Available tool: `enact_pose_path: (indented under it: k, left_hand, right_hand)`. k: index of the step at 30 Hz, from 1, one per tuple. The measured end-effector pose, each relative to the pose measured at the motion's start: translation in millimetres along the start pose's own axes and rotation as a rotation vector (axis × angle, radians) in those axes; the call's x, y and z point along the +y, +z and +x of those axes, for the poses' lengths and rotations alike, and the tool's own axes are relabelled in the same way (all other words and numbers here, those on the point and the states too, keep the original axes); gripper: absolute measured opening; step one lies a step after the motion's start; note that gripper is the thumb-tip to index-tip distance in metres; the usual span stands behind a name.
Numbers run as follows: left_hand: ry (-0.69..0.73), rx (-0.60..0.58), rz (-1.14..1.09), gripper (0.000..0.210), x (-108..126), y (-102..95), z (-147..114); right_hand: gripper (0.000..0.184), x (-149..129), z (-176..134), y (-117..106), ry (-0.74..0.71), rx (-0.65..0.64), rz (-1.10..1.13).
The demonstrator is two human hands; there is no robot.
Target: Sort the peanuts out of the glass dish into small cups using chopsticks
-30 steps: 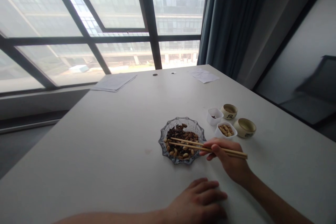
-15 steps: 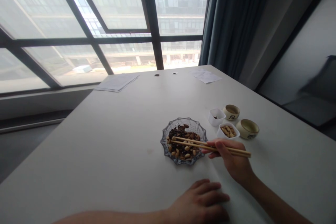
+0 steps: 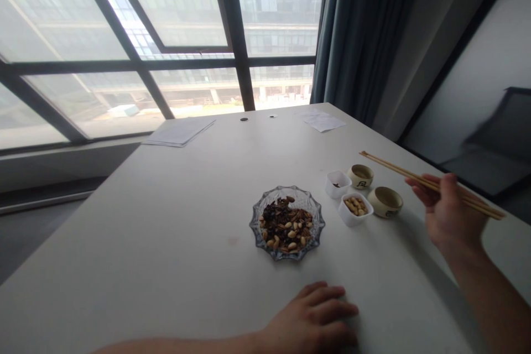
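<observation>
My left hand (image 3: 309,318) rests palm down on the white bench (image 3: 186,204), holding nothing, fingers loosely spread toward 3 o'clock, forearm coming in from 9. Just beyond it, the scalloped glass bowl (image 3: 307,200) holds pale nuts and dark dried pieces. At the bowl's 3 o'clock, well apart, my right hand (image 3: 454,210) is raised above the bench, fingers closed around wooden chopsticks (image 3: 398,167) slanting toward 10 o'clock; whether their tips pinch anything is too small to tell. Between bowl and right hand, near 2 o'clock, sit a white tub (image 3: 352,219) of tan nuts, a nearer ceramic cup (image 3: 385,197), a second tub (image 3: 332,191) with dark bits, and a farther cup (image 3: 359,181). Papers (image 3: 182,131) lie far off at 10.
</observation>
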State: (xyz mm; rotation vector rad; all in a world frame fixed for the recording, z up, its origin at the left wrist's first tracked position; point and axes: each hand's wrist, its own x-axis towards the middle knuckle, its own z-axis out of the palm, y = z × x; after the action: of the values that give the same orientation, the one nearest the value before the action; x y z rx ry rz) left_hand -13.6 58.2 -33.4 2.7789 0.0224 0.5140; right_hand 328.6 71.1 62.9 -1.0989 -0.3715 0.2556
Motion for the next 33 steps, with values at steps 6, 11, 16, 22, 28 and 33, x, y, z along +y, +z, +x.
enact_pose_path:
  k: [6, 11, 16, 22, 28, 33]
  left_hand:
    - [-0.007, -0.005, -0.021, 0.025, 1.6, -1.9, -0.6]
    - [-0.009, -0.030, -0.005, 0.025, 2.2, -2.9, -0.2]
    - [0.005, 0.009, 0.010, 0.025, 1.2, -0.8, -0.3]
    - [0.007, 0.061, 0.021, 0.024, 0.9, 0.9, -0.4]
    - [0.003, 0.035, 0.036, 0.024, 2.4, 0.2, 0.2]
    - [0.006, 0.047, 0.030, 0.024, 2.3, 1.9, -0.2]
  right_hand:
    - [0.029, 5.8, 12.0, -6.6, -0.006, 0.067, -0.081]
    - [0.029, 1.7, 7.9, -3.9, -0.035, 0.061, -0.072]
    - [0.030, 4.1, -19.4, 7.4, -0.034, -0.084, -0.021]
    - [0.041, 10.9, -89.5, 21.8, 0.041, -0.512, -0.100]
    - [0.027, 9.0, -137.6, 29.5, 0.132, -0.909, -0.089]
    - [0.023, 20.2, -146.6, 34.9, 0.185, -1.042, -0.085]
